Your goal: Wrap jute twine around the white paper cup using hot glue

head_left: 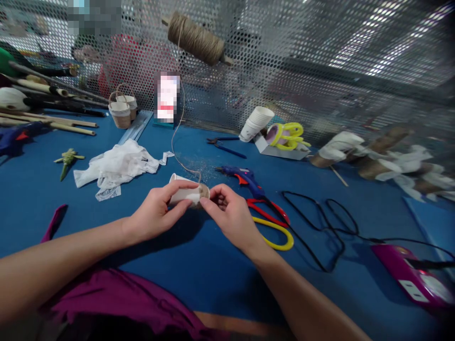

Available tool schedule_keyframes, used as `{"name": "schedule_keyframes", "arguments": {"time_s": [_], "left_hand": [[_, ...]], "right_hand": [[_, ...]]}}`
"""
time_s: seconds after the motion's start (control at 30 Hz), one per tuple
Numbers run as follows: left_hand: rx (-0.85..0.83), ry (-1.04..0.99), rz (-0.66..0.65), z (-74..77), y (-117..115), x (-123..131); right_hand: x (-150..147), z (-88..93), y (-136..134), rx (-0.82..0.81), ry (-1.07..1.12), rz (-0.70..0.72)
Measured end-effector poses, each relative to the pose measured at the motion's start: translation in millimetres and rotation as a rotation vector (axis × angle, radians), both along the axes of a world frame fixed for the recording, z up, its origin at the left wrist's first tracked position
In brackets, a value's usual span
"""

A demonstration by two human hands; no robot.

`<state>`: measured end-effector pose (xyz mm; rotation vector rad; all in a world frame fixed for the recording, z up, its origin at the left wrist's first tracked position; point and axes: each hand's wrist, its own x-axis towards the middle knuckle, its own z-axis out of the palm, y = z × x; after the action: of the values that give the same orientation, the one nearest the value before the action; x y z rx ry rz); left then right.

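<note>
A white paper cup (188, 195) lies on its side between my hands, with brown twine wound round its end on the right. My left hand (158, 208) grips the cup's body, thumb in front and fingers over the top. At the wrapped end, my right hand (229, 210) has its thumb and fingers closed on the cup and its twine. A loose strand of twine (184, 106) runs from the cup up to the twine spool (195, 39) hung on the mesh. Just beyond my right hand lies a blue glue gun (245, 179), with red-and-yellow-handled scissors (280, 239) beside it.
White lace (119, 166) lies left, near two twine-covered baskets (121, 115) and a lit phone (167, 97). Pliers (227, 146), stacked paper cups (258, 122) and a box with yellow-handled scissors (289, 137) stand at the back. A black cord (320, 229) leads to a magenta power strip (412, 274).
</note>
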<state>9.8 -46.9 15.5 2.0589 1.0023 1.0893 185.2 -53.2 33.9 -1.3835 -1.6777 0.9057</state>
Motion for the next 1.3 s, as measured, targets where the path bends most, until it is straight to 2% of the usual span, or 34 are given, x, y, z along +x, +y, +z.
{"name": "schedule_keyframes", "arguments": {"time_s": [0.2,0.37,0.5,0.57,0.67,0.87,0.9,0.97,1.03,1.1,1.17,1.3], "left_hand": [[-0.008,-0.036,-0.028,1.9,1,0],[-0.028,-0.05,-0.119,4.2,0,0],[-0.024,-0.035,-0.256,5.1,-2,-1],[-0.041,-0.025,-0.284,5.7,-3,-1],[-0.057,-0.002,-0.273,6.5,-4,-1],[-0.116,0.052,-0.182,10.1,-5,2],[-0.127,0.059,-0.168,10.6,-5,2],[-0.145,0.074,-0.142,10.9,-5,1],[-0.147,0.093,-0.118,9.9,-4,0],[-0.127,0.109,-0.098,8.0,-3,-1],[-0.113,0.112,-0.093,5.7,0,-2],[-0.096,0.087,-0.078,2.4,5,-2]], "right_hand": [[2,-0.3,0,0.012,-0.008,-0.001],[10,-0.3,9,0.032,0.104,-0.12],[12,-0.5,13,-0.138,0.239,0.042],[10,1.3,13,-0.159,0.253,0.123],[6,5.6,9,-0.102,0.203,0.191],[2,10.7,7,-0.03,0.075,0.22],[5,11.0,10,0.008,0.023,0.201],[17,11.7,20,0.107,-0.161,0.051],[36,11.4,36,0.163,-0.444,-0.271],[59,9.0,53,0.128,-0.523,-0.428],[79,4.1,66,0.053,-0.558,-0.484],[99,-6.3,80,-0.049,-0.543,-0.484]]}}
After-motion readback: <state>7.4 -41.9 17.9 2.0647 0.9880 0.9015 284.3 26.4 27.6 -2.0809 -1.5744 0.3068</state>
